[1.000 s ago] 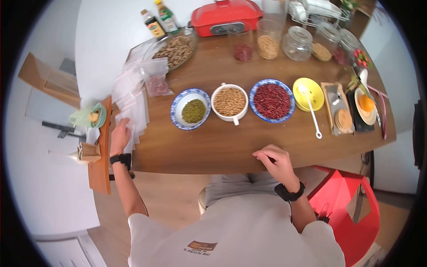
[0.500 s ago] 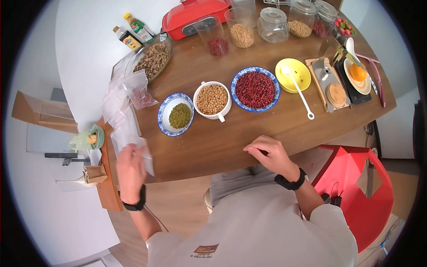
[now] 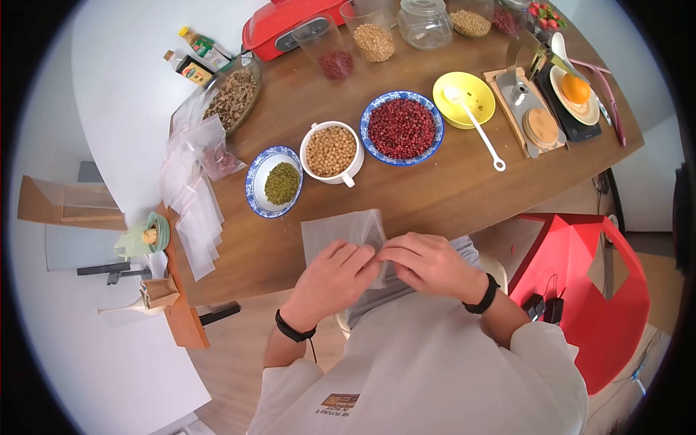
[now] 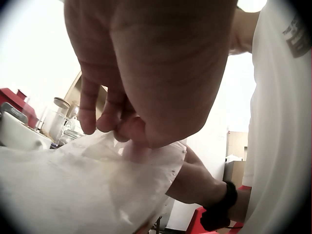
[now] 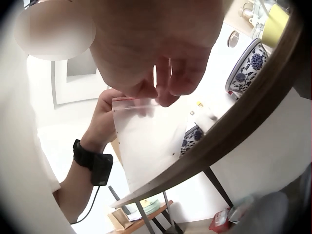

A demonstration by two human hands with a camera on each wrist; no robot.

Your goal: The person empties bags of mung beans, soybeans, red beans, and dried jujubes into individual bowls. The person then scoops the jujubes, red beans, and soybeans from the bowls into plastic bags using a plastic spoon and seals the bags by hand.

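Note:
A clear zip bag (image 3: 330, 229) hangs between both hands at the table's front edge, flat and with nothing visible inside. My left hand (image 3: 335, 281) pinches its upper edge between thumb and fingers. On the same edge, the right hand (image 3: 432, 267) pinches with its fingertips close to the left ones. A red line runs along the bag's opening (image 5: 127, 100) in the right wrist view. Beyond the bag stand a blue-rimmed bowl (image 3: 252, 190) of green beans, a white two-handled bowl (image 3: 349, 174) of chickpeas and a blue-rimmed bowl (image 3: 371, 152) of red beans.
More zip bags (image 3: 196, 235) lie fanned at the table's left edge, near a filled bag (image 3: 221, 156). A yellow bowl (image 3: 484, 109) with a white spoon (image 3: 487, 141) sits on the right. Jars (image 3: 424, 25) and a red cooker (image 3: 272, 32) line the back.
The left hand has come from the pile of bags on the left to the middle, bringing one bag. The right hand has moved slightly and now holds its edge too. The head view has shifted.

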